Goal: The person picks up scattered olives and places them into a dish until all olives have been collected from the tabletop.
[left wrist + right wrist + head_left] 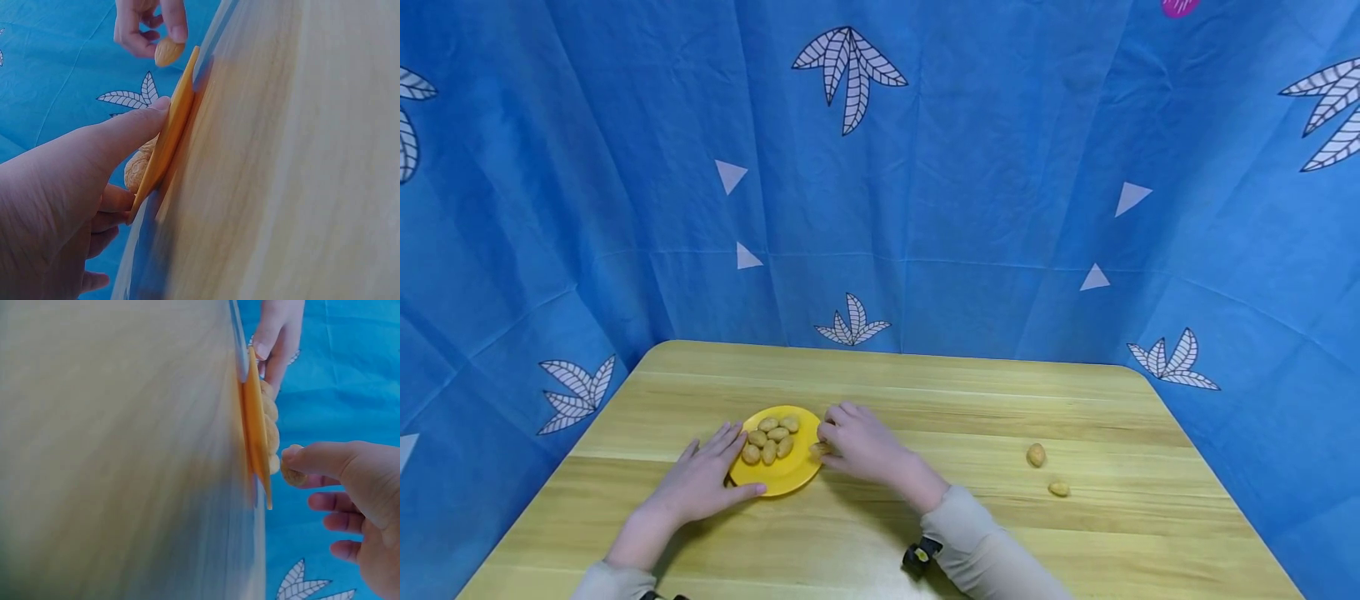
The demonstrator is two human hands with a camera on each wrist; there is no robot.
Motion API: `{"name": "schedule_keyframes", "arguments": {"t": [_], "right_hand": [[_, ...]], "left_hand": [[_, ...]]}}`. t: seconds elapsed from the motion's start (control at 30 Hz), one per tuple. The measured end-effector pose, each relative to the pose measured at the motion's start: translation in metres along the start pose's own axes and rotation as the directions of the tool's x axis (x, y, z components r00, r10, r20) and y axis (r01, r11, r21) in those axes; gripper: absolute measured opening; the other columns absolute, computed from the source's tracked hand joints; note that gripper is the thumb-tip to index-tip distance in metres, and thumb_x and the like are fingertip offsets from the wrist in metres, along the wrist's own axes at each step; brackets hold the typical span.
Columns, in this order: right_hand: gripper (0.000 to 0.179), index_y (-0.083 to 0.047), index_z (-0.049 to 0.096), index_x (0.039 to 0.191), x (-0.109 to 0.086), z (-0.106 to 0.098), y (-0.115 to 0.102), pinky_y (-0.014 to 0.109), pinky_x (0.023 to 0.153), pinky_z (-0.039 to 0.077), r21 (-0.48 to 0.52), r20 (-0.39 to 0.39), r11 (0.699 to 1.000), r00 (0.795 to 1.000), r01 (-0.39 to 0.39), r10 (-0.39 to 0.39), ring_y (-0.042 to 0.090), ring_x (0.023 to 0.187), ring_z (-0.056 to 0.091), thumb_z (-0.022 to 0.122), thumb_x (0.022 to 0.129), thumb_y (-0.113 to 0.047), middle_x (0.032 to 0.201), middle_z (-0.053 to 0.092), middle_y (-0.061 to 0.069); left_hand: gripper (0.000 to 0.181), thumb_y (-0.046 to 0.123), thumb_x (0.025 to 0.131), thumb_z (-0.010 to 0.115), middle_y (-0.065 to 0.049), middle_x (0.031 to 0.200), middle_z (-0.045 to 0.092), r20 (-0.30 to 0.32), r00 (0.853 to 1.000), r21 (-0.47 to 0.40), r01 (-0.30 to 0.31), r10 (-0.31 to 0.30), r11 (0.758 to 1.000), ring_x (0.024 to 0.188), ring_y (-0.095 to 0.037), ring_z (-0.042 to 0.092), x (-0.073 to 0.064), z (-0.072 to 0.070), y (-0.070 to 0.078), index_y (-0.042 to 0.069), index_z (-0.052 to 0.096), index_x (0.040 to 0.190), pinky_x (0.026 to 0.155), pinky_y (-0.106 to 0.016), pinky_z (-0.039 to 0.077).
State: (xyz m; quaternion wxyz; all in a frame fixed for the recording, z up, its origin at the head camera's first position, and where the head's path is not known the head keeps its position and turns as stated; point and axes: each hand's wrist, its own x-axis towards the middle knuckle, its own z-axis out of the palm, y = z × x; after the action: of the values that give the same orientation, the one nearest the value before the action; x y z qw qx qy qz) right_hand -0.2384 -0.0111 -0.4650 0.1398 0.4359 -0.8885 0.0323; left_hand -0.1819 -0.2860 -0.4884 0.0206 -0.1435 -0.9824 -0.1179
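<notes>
A yellow plate [790, 473] lies on the table, left of the middle, with several walnuts [757, 439] grouped on its left and back part. My left hand [703, 483] is spread at the plate's left side, fingers fairly straight along the rim. Its thumb [140, 122] rests on the near rim. Between thumb and fingertips, my right hand [868, 446] pinches one walnut [292, 470] over the plate's right edge. In the right wrist view that walnut is level with the ones on the plate, and the other fingers are loosely bent.
Two more walnuts lie on the table to the right, one farther back [1036, 454] and a smaller-looking one [1059, 489] nearer. The wooden table [970, 400] has rounded back corners. Behind and beside it hangs a blue curtain [970, 208] with leaf prints.
</notes>
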Motion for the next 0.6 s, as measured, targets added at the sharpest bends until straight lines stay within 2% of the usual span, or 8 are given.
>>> {"name": "schedule_keyframes", "arguments": {"t": [0.23,0.5,0.6], "right_hand": [[0.019,-0.023,0.061,0.092,0.013,0.005,-0.003,0.025,0.074,0.033,0.019,0.02,1.0,1.0,-0.022,0.022,0.011,0.086,0.039,0.066,0.092,-0.041,0.093,0.049,-0.007],[0.019,-0.022,0.062,0.093,0.03,0.006,-0.006,0.023,0.074,0.035,0.005,0.051,0.997,0.996,-0.071,0.07,0.011,0.085,0.04,0.069,0.09,-0.039,0.091,0.049,-0.007],[0.02,-0.022,0.063,0.093,0.035,0.009,-0.006,0.023,0.072,0.032,-0.009,0.054,0.996,0.995,-0.088,0.088,0.011,0.084,0.039,0.07,0.089,-0.039,0.091,0.05,-0.007]], "left_hand": [[0.1,0.074,0.082,0.054,-0.021,0.156,0.032,0.003,1.0,-0.005,0.002,-0.002,1.0,0.145,-0.041,0.029,0.0,-0.001,0.001,-0.001,0.04,0.146,0.113,-0.069,0.021],[0.1,0.075,0.082,0.053,-0.021,0.156,0.034,-0.005,1.0,0.0,0.003,-0.003,1.0,0.145,-0.041,0.03,0.001,0.0,0.0,0.0,0.041,0.146,0.112,-0.069,0.023],[0.099,0.074,0.082,0.053,-0.021,0.156,0.034,-0.001,1.0,-0.004,0.001,-0.001,1.0,0.145,-0.041,0.03,0.001,-0.001,0.001,0.0,0.041,0.146,0.112,-0.07,0.022]]}}
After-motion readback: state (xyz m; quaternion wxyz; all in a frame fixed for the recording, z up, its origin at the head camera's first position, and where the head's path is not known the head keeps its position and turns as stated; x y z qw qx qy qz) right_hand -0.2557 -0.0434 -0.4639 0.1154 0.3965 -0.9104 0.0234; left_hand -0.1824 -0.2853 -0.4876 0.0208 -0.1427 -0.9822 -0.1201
